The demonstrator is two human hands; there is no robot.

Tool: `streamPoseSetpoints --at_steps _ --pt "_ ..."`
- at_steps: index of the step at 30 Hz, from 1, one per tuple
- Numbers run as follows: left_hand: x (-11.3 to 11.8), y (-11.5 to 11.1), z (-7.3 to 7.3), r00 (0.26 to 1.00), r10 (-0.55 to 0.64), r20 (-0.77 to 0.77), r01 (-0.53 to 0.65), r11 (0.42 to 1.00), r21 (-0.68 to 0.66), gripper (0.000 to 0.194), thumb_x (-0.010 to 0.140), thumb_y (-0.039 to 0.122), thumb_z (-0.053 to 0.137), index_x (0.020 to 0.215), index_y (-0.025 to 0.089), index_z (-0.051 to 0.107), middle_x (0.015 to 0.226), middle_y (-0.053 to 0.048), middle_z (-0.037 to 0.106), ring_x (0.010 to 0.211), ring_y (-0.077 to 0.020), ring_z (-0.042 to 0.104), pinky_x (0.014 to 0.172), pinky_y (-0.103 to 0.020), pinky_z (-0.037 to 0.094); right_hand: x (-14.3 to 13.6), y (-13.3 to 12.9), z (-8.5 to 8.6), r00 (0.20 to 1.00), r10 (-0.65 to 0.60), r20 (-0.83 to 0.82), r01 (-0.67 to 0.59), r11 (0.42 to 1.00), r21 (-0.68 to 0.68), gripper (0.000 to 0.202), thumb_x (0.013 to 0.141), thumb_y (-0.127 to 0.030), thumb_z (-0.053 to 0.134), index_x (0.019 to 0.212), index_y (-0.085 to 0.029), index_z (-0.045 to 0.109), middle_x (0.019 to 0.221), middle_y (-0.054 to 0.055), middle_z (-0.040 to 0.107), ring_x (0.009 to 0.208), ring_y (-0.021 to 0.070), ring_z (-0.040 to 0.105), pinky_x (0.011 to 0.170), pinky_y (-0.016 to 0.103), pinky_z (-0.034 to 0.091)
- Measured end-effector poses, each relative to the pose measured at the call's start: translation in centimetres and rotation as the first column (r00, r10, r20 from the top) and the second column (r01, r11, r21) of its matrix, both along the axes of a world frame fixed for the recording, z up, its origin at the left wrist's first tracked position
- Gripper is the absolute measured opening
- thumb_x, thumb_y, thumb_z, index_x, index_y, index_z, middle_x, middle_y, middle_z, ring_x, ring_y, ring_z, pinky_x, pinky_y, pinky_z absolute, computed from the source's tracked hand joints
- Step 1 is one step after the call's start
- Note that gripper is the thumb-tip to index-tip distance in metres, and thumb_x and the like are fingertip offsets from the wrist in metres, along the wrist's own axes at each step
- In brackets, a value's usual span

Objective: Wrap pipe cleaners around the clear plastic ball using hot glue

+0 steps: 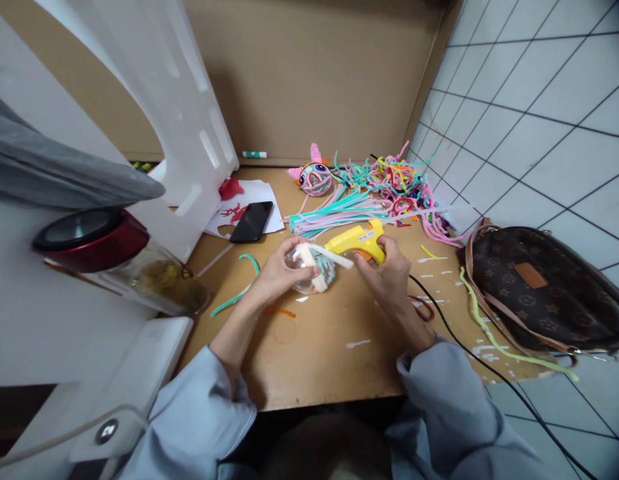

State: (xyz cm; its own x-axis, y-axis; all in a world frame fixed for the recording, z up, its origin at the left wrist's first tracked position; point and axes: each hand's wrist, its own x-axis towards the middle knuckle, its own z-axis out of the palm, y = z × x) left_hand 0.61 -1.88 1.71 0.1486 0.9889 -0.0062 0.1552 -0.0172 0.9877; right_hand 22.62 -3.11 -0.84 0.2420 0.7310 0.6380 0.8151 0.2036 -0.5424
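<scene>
My left hand (282, 272) is closed around a clear round ball (303, 283) partly covered with white and teal fuzzy strips. A white strip (334, 256) sticks out from the ball toward the right. In my right hand (389, 273) is a yellow glue gun (356, 240), its nozzle pointing left, just above the ball. Whether the nozzle touches the strips is too small to tell. Behind the glue gun lies a bundle of pink and teal pipe cleaners (339, 212).
A finished-looking pink ball with eyes (315, 179) and a tangle of coloured pipe cleaners (394, 177) sit at the back. Left are a phone (252, 222) and a glass bottle (164, 283). Right are a brown bag (564, 287) and a black cable (452, 330).
</scene>
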Motion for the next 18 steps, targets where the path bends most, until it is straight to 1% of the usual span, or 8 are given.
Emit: streamPoseSetpoints --at_steps 4,10,14,18 --pt "0.14 -0.08 0.23 1.0 0.005 0.012 -0.005 1.0 -0.028 0.068 0.05 0.034 0.082 0.111 0.018 0.058 0.089 0.001 0.065 0.072 -0.0136 0.059 0.067 -0.025 0.052 -0.07 0.0 -0.05 1.0 -0.012 0.009 0.012 1.0 0.021 0.038 0.077 -0.049 0.059 0.102 -0.02 0.059 0.086 0.008 0.072 0.071 0.023 0.067 0.069 0.035 0.054" --pt "0.04 -0.02 0.13 1.0 -0.012 -0.017 0.012 1.0 -0.002 0.067 0.052 0.035 0.082 0.113 0.018 0.059 0.087 0.001 0.063 0.071 -0.0132 0.057 0.067 -0.024 0.05 -0.03 -0.08 -0.12 1.0 0.002 0.008 -0.002 1.0 -0.001 0.037 0.079 -0.049 0.06 0.104 -0.021 0.057 0.088 0.007 0.071 0.076 0.024 0.067 0.07 0.035 0.053" --pt "-0.11 0.1 -0.14 0.999 -0.016 -0.028 0.016 1.0 0.005 0.068 0.054 0.036 0.082 0.115 0.018 0.06 0.088 0.001 0.064 0.069 -0.0126 0.056 0.065 -0.023 0.048 0.04 -0.14 -0.08 1.0 0.009 0.022 -0.009 1.0 0.009 0.035 0.079 -0.048 0.058 0.103 -0.022 0.058 0.084 0.005 0.07 0.071 0.0225 0.065 0.068 0.034 0.052" --pt "-0.2 0.17 -0.23 1.0 -0.016 -0.025 0.016 1.0 0.013 0.066 0.053 0.036 0.083 0.114 0.018 0.061 0.09 0.0 0.064 0.07 -0.0122 0.056 0.066 -0.023 0.048 0.13 -0.24 0.04 1.0 0.014 0.024 -0.014 1.0 0.016 0.035 0.079 -0.049 0.059 0.102 -0.022 0.058 0.085 0.006 0.07 0.07 0.0226 0.065 0.067 0.034 0.052"
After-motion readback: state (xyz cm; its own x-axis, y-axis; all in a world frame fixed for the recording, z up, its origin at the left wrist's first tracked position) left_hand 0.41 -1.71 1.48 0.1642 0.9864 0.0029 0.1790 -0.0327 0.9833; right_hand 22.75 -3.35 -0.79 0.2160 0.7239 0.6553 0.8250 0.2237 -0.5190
